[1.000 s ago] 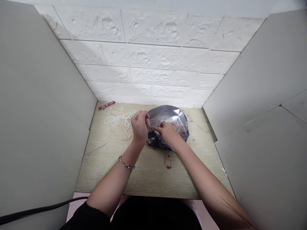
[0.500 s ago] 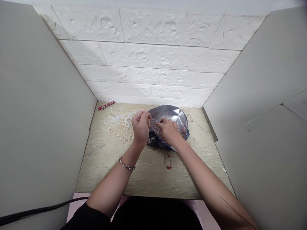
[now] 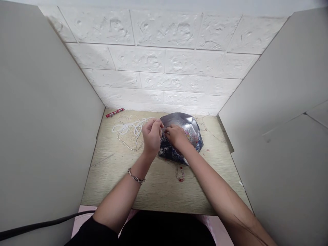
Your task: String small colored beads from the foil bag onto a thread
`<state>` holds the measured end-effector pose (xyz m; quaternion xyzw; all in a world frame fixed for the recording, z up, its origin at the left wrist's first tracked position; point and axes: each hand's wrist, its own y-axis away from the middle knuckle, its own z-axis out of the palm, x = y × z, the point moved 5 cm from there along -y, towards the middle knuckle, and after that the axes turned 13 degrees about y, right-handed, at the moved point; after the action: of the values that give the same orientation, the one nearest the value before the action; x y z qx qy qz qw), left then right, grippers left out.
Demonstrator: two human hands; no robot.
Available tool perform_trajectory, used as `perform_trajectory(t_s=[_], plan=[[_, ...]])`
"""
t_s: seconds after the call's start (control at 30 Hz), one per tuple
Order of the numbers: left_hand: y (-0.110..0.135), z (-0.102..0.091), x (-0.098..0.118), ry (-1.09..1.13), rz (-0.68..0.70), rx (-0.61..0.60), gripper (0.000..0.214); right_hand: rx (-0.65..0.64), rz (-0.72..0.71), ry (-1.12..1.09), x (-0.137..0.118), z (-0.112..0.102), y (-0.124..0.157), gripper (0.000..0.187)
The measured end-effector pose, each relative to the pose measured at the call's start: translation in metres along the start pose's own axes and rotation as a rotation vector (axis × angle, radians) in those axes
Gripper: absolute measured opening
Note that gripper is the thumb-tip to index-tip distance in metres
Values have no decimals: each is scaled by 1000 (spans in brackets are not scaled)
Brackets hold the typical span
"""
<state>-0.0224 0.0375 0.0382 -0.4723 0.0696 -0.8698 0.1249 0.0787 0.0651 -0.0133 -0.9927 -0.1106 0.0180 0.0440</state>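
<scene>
Beads, small and mixed red, pink and clear, lie heaped in a foil bag [image 3: 188, 128] that sits open on the far middle of the wooden table [image 3: 153, 191], its silver lining turned up and its dark blue printed outside showing along the near edge. Over the bag's left rim the two hands meet. The left hand [image 3: 151, 136] is curled, thumb and forefinger pressed together as if pinching something fine, probably a thread or a single bead, though it is too small to make out. The right hand [image 3: 175, 135] lies just beside it, fingertips drawn together and touching the left hand's pinch right above the beads. To do this fine step well, judging from the pose, the pinch should stay low over the bag so any dropped bead falls back in, and the wrists should rest steady instead of hanging in the air. Near the bag's front edge a short strand of red beads [image 3: 180, 173] lies on the wood. To the left, a tangle of white pearl strings [image 3: 128, 131] spreads over the table. At the far left corner lies a small red packet [image 3: 114, 112]; it bears pale marks, but no writing can be read, nor any on the bag's print.
</scene>
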Motion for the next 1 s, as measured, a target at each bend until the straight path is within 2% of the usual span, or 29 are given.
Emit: perform_trajectory(t_s=[0.1, 0.2, 0.33, 0.47, 0.6, 0.7, 0.8, 1.0], plan=[[0, 0, -1, 6, -3, -10, 24, 8, 3, -22, 3, 3, 2, 22], [-1, 1, -3, 6, -14, -32, 23, 81, 21, -86, 9, -2, 6, 21], [0, 7, -10, -70, -118, -139, 19, 200, 115, -310, 25, -16, 18, 26], [8, 17, -22, -167, -334, -306, 19, 262, 227, -809, 41, -18, 33, 26], [14, 25, -25, -249, -383, -440, 18, 237, 255, -1472, 43, -11, 40, 28], [16, 26, -26, -280, -409, -440, 19, 190, 247, -1785, 36, -13, 42, 27], [17, 27, -25, -276, -395, -433, 22, 149, 232, -1901, 30, -17, 44, 23], [15, 28, -21, -346, -231, -431, 22, 154, 229, -1942, 32, -21, 46, 20]])
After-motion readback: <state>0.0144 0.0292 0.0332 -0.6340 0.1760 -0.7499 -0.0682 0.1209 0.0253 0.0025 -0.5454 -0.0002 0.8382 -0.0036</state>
